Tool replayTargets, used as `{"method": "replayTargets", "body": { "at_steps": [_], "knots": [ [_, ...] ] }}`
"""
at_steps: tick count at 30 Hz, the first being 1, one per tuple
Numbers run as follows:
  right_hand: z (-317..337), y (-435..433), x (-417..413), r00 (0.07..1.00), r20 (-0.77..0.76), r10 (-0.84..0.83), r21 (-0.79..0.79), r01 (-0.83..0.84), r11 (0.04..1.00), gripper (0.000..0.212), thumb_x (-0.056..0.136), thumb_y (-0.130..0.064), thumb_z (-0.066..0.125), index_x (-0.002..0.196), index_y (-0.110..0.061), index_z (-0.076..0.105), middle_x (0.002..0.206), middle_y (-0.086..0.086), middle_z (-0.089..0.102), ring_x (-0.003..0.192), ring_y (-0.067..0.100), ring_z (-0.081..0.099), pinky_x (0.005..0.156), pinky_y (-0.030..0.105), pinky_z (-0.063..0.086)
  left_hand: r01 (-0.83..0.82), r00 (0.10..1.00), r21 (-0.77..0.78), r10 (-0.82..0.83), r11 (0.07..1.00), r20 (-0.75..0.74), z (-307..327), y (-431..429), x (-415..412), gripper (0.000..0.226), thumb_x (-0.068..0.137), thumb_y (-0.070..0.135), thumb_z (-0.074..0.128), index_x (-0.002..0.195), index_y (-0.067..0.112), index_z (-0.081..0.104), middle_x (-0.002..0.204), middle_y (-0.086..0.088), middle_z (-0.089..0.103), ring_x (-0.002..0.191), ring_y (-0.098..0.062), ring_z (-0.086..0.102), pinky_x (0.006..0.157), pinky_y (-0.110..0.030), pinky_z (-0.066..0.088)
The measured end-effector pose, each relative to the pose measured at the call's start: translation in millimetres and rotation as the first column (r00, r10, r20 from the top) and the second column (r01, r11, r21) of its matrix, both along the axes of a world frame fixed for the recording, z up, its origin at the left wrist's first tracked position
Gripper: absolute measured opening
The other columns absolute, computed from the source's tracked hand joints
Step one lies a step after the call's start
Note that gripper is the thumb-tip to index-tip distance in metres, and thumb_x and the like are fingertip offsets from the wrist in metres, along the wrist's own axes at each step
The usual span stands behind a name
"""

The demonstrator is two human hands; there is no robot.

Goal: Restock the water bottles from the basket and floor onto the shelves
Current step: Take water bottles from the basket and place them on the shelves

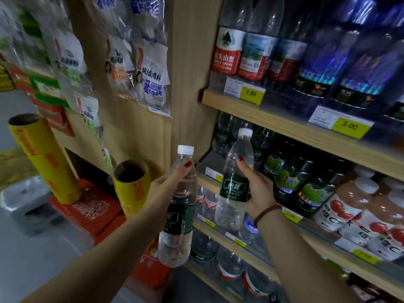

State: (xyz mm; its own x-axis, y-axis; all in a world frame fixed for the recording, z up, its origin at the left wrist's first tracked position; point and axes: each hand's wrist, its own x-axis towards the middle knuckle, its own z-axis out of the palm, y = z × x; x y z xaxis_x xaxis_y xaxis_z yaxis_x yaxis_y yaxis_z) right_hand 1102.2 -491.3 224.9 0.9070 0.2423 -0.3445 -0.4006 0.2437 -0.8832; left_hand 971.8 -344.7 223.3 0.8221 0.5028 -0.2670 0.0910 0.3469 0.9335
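Mid-task, approx. One water bottle (179,215) is gripped by left hand (166,182), a 2nd bottle (234,189) by right hand (260,189); both are held cap-up at the shelves (284,122), not yet shelved. Basket isn't seen.

Small grocery shop, wooden shelves (284,119) of bottled drinks, yellow price tags (251,94), hanging seasoning packets (150,77)

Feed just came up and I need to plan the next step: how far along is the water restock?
Done: several green-label bottles stand at the left end of the middle shelf. In hand: the left hand grips the left bottle and the right hand the right bottle, raised beside that shelf. Left: both need shelving; the basket is out of view, so the remainder is unknown.
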Motion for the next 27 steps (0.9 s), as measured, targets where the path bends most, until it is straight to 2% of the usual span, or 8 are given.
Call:
{"method": "replayTargets", "body": {
  "at_steps": [4,7,10,14,16,21,24,27],
  "knots": [
    [8.6,18.5,50.9,0.999,0.04,-0.03,0.023,0.029,0.999,0.066,0.056,-0.035,0.09,0.109,-0.004,0.066,0.103,0.012,0.071,0.09,0.026,0.071,0.072,0.041,0.059,-0.01,0.999,0.022,0.011,1.0,-0.033,-9.4,0.9,23.0,0.061,0.069,0.056,0.068,0.105,0.008,0.069,0.09,-0.01,0.076,0.08,-0.025,0.074,0.069,-0.033,0.053],
    [10.9,36.5,82.5,0.994,0.074,-0.081,0.053,0.077,0.996,0.093,0.043,-0.043,0.092,0.121,-0.006,0.058,0.116,0.011,0.066,0.098,0.025,0.068,0.081,0.044,0.057,-0.027,0.999,0.017,0.028,0.999,-0.036,-14.8,0.3,36.5,0.06,0.066,0.056,0.07,0.103,0.009,0.07,0.093,-0.01,0.076,0.086,-0.027,0.073,0.077,-0.037,0.053],
    [9.5,55.3,108.4,0.989,0.115,-0.094,0.097,0.083,0.992,0.077,0.061,-0.024,0.088,0.125,-0.003,0.05,0.123,0.011,0.06,0.107,0.025,0.061,0.077,0.038,0.057,-0.045,0.997,-0.016,0.044,0.999,-0.058,-18.7,0.5,46.3,0.059,0.064,0.054,0.073,0.103,0.01,0.069,0.091,-0.009,0.076,0.086,-0.027,0.073,0.081,-0.04,0.053],
    [-3.7,76.9,131.6,0.982,0.133,-0.132,0.105,0.119,0.987,0.043,0.076,-0.008,0.077,0.106,-0.01,0.047,0.124,0.006,0.054,0.113,0.022,0.055,0.086,0.038,0.053,-0.096,0.995,-0.062,0.093,0.993,-0.044,-23.5,4.9,56.9,0.067,0.057,0.05,0.084,0.103,0.003,0.07,0.078,-0.009,0.075,0.07,-0.023,0.071,0.07,-0.034,0.051],
    [-15.5,85.1,139.9,0.981,0.153,-0.115,0.083,0.103,0.991,0.035,0.075,-0.011,0.079,0.097,-0.011,0.051,0.12,0.006,0.056,0.113,0.023,0.056,0.091,0.042,0.053,-0.086,0.996,-0.054,0.084,0.995,-0.028,-23.3,7.9,61.3,0.07,0.057,0.051,0.085,0.104,0.001,0.069,0.074,-0.008,0.073,0.067,-0.022,0.07,0.067,-0.032,0.049],
    [-44.7,91.2,147.9,0.92,0.381,0.088,-0.131,-0.04,0.991,0.044,0.078,-0.015,0.077,0.118,-0.004,0.063,0.118,0.012,0.066,0.113,0.025,0.061,0.099,0.042,0.049,-0.058,0.997,-0.019,0.056,0.998,-0.055,-26.5,17.9,70.5,0.073,0.055,0.058,0.081,0.105,0.006,0.07,0.085,-0.01,0.075,0.078,-0.024,0.072,0.072,-0.034,0.05],
    [-54.1,90.8,145.5,0.88,0.446,0.162,-0.168,-0.095,0.981,0.044,0.082,-0.011,0.072,0.123,-0.004,0.06,0.123,0.01,0.065,0.114,0.02,0.06,0.094,0.034,0.05,-0.042,0.997,-0.005,0.042,0.999,-0.058,-26.5,19.8,74.0,0.08,0.043,0.063,0.084,0.1,0.008,0.07,0.082,-0.008,0.075,0.078,-0.023,0.072,0.073,-0.035,0.05],
    [-54.4,93.6,144.6,0.856,0.484,0.183,-0.203,-0.093,0.975,0.041,0.083,-0.01,0.071,0.122,-0.001,0.059,0.117,0.01,0.066,0.107,0.018,0.062,0.084,0.025,0.05,-0.03,0.997,-0.022,0.028,0.999,-0.076,-27.4,24.9,78.1,0.079,0.046,0.063,0.08,0.103,0.009,0.07,0.086,-0.008,0.076,0.081,-0.023,0.073,0.074,-0.034,0.05]
  ]
}}
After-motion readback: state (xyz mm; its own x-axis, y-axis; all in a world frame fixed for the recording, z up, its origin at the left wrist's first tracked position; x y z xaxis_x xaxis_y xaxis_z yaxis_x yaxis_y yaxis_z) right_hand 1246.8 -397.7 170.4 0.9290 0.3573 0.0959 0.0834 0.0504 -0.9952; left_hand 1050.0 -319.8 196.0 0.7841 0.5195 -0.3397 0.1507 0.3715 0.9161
